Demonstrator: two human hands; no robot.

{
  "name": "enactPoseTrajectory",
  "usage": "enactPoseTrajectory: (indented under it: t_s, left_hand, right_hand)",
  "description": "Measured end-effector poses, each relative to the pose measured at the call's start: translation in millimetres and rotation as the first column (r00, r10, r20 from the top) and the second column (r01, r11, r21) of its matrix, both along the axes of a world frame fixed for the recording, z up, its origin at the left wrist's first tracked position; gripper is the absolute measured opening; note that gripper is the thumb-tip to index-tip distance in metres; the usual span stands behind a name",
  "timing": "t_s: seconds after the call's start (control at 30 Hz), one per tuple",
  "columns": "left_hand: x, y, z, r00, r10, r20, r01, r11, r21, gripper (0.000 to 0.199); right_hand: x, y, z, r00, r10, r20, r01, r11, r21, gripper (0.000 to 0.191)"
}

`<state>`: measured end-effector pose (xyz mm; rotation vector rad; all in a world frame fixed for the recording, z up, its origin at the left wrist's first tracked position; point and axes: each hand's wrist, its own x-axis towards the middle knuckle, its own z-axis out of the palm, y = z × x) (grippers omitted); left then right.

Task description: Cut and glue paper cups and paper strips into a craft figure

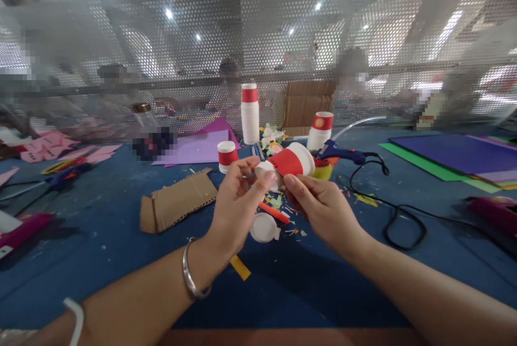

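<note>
Both hands hold a red and white paper cup [288, 160], tilted on its side above the table. My left hand [238, 200] has its fingers and thumb closed at the cup's left end. Its right part rests between the thumb and fingers of my right hand [323, 209]; some of those fingers are hidden. Beneath the hands lie a white round disc [264, 227], an orange strip [274, 212] and scattered paper scraps [293, 230]. Another red and white paper cup [228, 157] stands upside down just beyond my left hand.
Two cup stacks, one tall [250, 120] and one short [321, 131], stand at the back. A blue glue gun [341, 152] with a black cord [404, 209] is at right. Cardboard [181, 198] lies left, coloured sheets [448, 157] far right. A perforated metal screen [202, 39] rises behind.
</note>
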<state>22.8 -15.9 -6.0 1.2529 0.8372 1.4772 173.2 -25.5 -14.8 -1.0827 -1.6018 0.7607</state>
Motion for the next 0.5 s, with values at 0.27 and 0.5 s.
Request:
enactPoseTrajectory:
  t_s: [0.27, 0.5]
  left_hand:
    - [-0.4, 2.2, -1.9, 0.995, -0.074, 0.071, 0.077, 0.996, -0.039, 0.029]
    - [1.3, 0.8, -8.7, 1.000, -0.022, 0.020, 0.021, 1.000, 0.021, 0.030]
  right_hand:
    - [2.3, -0.1, -1.8, 0.997, -0.028, 0.071, 0.027, 1.000, 0.017, 0.051]
    - [2.1, -0.8, -2.2, 0.995, -0.033, 0.094, 0.029, 0.999, 0.038, 0.049]
